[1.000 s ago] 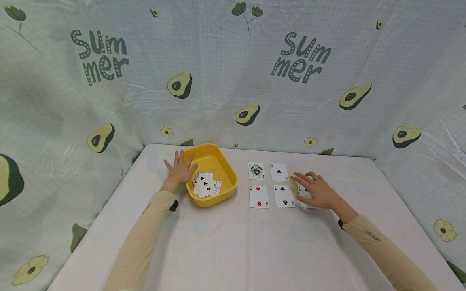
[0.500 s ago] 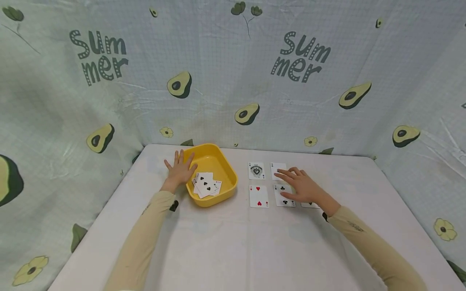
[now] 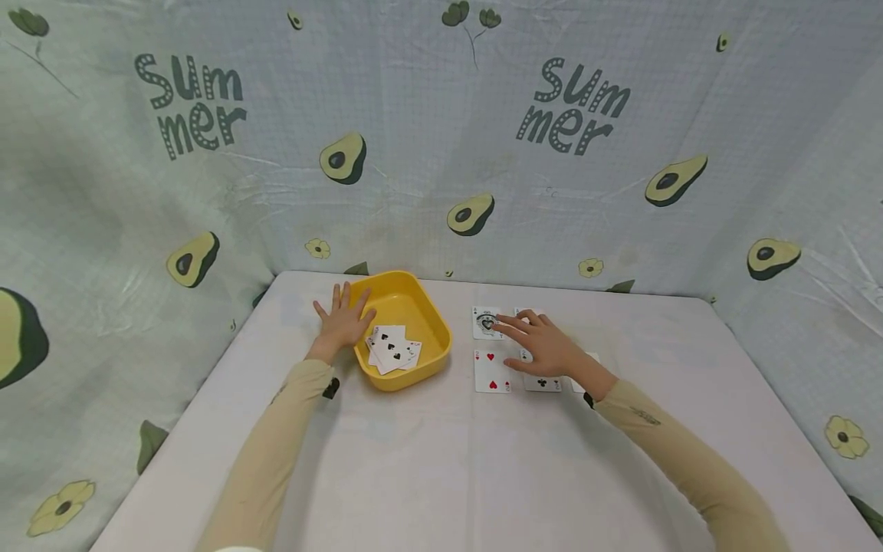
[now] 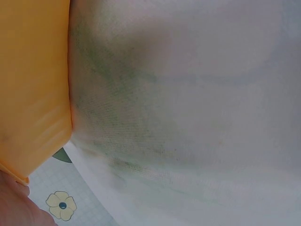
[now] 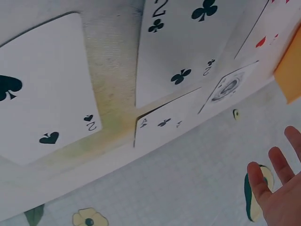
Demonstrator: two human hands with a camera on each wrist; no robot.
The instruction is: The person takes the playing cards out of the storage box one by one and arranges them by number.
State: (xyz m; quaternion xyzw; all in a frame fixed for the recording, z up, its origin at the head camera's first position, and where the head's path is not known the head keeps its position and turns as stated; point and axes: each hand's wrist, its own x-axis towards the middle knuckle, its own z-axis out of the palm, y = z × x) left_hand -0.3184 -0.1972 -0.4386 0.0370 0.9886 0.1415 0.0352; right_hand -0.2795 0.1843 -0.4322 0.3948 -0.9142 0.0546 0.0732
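My left hand (image 3: pixel 340 328) rests on the left rim of a yellow plastic bin (image 3: pixel 400 305), its fingers spread. A few playing cards (image 3: pixel 395 346) lie face up in the bin. My right hand (image 3: pixel 545 346) hovers over two rows of face-up cards, fingers extended and holding nothing. Its fingertips overlap the ornate ace (image 3: pixel 481 331) in the head view. The two of hearts (image 3: pixel 491 376) lies below that ace, beside the two of clubs (image 3: pixel 543 385). The right wrist view shows the ace of clubs (image 5: pixel 164 123) and two of spades (image 5: pixel 47 94), both largely covered in the head view.
A white cloth covers the table (image 3: pixel 414 475). Behind it and at both sides hangs a pale curtain (image 3: pixel 400 199) printed with avocados and flowers. The bin stands left of the card rows, with a gap between.
My right hand has moved left across the cards, from the two of spades toward the ornate ace and two of hearts. The left hand, bin and cards have stayed put.
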